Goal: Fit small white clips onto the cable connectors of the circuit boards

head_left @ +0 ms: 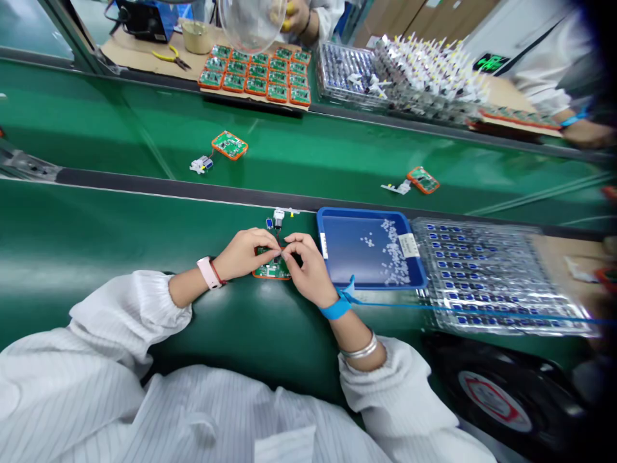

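Note:
A green circuit board point(270, 269) in an orange frame lies on the bench in front of me, partly covered by my fingers. My left hand point(248, 253) reaches over its upper part, fingers pressed together and thumb tip on the board. From the other side, my right hand point(309, 267) pinches thumb and index finger at the board's upper right. Whatever sits between the fingertips is too small or hidden to name. Thin wires lead from there up to a small white motor unit point(278, 217), with a little blue part point(269, 223) beside it.
Right of my hands sits a blue tray point(344, 278) with tiny white pieces, then clear plastic trays point(486, 276) of blue parts. Behind, a green conveyor point(308, 148) carries two wired boards point(230, 145). Across it are boards, pliers point(171, 58) and co-workers' hands. A blue wrist-strap cord point(463, 310) runs right.

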Available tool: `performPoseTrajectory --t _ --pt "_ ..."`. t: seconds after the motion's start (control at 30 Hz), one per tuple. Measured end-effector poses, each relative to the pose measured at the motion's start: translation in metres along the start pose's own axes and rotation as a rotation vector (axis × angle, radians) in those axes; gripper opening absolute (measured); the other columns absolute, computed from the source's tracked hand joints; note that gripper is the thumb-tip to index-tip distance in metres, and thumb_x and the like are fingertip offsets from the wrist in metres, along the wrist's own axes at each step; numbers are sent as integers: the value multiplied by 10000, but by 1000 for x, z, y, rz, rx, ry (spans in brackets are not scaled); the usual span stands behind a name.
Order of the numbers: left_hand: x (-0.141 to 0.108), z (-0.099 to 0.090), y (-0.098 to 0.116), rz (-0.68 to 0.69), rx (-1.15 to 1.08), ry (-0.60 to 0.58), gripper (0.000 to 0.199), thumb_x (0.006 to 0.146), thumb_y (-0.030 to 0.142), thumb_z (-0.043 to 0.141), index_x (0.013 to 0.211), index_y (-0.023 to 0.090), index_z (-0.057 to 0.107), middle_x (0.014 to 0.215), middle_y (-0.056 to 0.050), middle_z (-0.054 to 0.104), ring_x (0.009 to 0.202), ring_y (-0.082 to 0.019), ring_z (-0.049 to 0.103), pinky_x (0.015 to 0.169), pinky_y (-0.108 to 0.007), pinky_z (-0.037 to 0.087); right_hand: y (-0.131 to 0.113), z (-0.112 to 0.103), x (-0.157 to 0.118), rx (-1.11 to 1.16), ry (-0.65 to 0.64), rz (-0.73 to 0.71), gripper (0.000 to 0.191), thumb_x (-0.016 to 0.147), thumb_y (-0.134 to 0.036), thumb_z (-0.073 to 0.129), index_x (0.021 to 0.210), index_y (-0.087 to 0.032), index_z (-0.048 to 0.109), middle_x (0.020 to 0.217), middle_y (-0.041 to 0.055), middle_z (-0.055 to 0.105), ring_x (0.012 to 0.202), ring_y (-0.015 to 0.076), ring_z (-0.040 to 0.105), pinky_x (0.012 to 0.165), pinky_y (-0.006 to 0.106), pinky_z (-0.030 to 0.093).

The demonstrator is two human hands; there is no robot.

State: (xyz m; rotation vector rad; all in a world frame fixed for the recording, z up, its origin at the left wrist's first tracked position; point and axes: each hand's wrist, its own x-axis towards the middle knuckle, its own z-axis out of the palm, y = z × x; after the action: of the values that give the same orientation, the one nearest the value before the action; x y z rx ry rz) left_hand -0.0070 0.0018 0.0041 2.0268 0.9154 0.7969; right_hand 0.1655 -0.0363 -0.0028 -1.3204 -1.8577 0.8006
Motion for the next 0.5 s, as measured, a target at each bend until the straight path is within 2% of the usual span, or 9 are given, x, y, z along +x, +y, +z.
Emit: performPoseTrajectory --t 0.17,0.33,0.5 --pt "1 1 -2 -15 69 -17 95 784 156 601 731 168 680 841 -35 694 814 -165 628 777 -301 482 7 0 2 -2 -13 9 105 822 -196 475 725 -203 513 978 82 519 1011 218 507 898 419 411" --pt "5 2 1 -62 122 -35 114 769 122 579 699 152 664 806 -36 690 764 -157 630 722 -274 476 10 -1 7 11 -78 51 137 808 -171 468 675 -198 489 903 70 506 879 184 524 765 352 459" --pt "6 -1 1 -85 160 -50 104 776 158 592 687 151 646 790 -36 676 748 -156 620 712 -269 465 1 1 8 -33 -86 34 143 804 -157 462 672 -200 497 881 63 507 852 182 532 746 347 467"
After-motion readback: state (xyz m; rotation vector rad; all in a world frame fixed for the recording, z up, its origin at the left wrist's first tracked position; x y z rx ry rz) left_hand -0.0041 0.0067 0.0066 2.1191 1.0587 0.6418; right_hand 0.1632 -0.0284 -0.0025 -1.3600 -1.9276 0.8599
